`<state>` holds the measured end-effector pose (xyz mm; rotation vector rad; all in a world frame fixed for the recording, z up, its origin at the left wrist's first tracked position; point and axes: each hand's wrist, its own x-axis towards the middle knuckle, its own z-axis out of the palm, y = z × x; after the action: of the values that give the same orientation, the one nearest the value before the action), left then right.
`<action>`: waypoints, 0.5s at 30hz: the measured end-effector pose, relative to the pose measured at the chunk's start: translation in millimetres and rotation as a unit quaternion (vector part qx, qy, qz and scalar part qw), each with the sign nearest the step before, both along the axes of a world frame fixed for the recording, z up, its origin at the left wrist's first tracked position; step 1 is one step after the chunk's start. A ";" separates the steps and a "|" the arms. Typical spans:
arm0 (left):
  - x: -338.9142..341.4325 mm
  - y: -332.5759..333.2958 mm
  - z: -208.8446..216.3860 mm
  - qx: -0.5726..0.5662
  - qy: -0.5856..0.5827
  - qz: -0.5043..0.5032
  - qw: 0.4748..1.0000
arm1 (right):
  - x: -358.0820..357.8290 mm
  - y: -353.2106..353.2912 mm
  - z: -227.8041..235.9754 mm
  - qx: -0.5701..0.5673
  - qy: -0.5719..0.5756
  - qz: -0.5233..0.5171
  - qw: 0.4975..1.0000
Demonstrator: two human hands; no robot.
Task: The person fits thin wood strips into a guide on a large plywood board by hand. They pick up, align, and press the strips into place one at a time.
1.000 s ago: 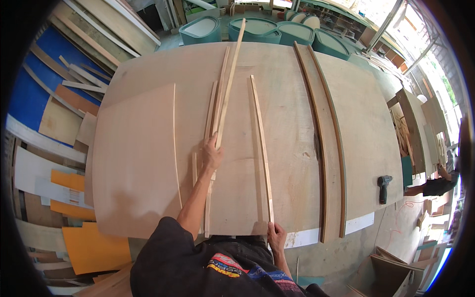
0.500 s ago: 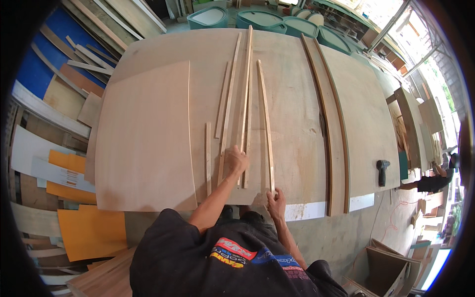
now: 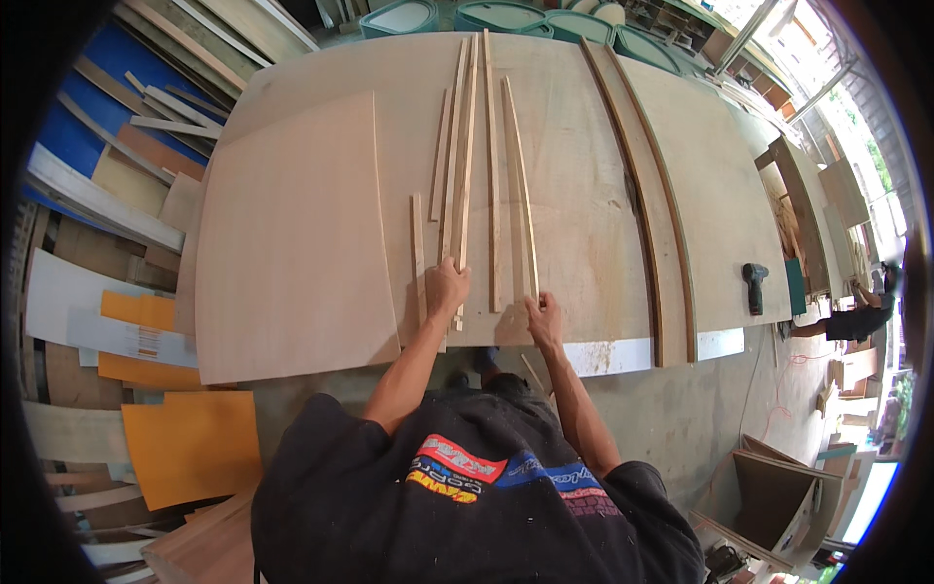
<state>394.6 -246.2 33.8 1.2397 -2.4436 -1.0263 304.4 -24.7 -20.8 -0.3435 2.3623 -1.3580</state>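
Several thin wooden strips lie lengthwise on the large plywood-topped table. My left hand (image 3: 449, 287) is closed round the near part of a long wooden strip (image 3: 468, 146), close beside other strips on its left. A short strip (image 3: 418, 243) lies left of that hand. Between my hands another long strip (image 3: 492, 175) rests on the surface, untouched. My right hand (image 3: 545, 319) pinches the near end of a slanting wooden strip (image 3: 520, 185). A shadow beside that strip suggests its near end is raised slightly.
A wide plywood sheet (image 3: 292, 234) covers the table's left part. Two long dark-edged boards (image 3: 662, 214) lie to the right, then a black cordless tool (image 3: 754, 285). Green tubs (image 3: 399, 18) stand beyond the far edge. At far right a person (image 3: 861, 316) is at work.
My left hand has shifted left with its long strip, opening a gap from the strip that lay beside it. My right hand still holds its strip. The view has moved back from the table.
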 end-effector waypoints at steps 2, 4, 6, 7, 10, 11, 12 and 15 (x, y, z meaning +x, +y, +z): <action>11.9 -5.5 -22.2 0.179 0.063 0.060 0.980 | 4.5 -18.1 12.0 0.028 0.082 0.025 0.996; 13.8 -5.6 -32.8 0.279 0.100 0.073 0.952 | 5.0 -23.4 9.1 0.032 0.120 0.033 0.992; 17.2 1.3 -42.1 0.302 0.105 0.049 0.946 | 0.1 -26.4 0.0 -0.023 0.100 0.011 0.995; 24.6 2.6 -51.2 0.242 0.120 0.056 0.961 | 3.8 -32.6 5.1 -0.052 0.086 0.008 0.995; 46.8 10.8 -62.6 0.132 0.132 0.081 0.979 | 20.9 -38.5 48.9 -0.139 -0.150 0.018 0.979; 43.2 22.8 -38.5 0.148 0.121 0.073 0.979 | 17.7 -28.1 46.0 -0.151 -0.178 0.002 0.972; 46.7 26.4 -22.9 0.156 0.113 0.079 0.978 | 17.5 -27.5 44.7 -0.167 -0.207 0.002 0.964; 50.2 32.1 -23.9 0.144 0.137 0.058 0.978 | 17.5 -22.8 38.9 -0.210 -0.263 0.003 0.942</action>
<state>444.8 -214.1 9.8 1.2119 -2.0444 -1.4478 322.0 -47.4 18.1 -0.0809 1.6327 -1.6967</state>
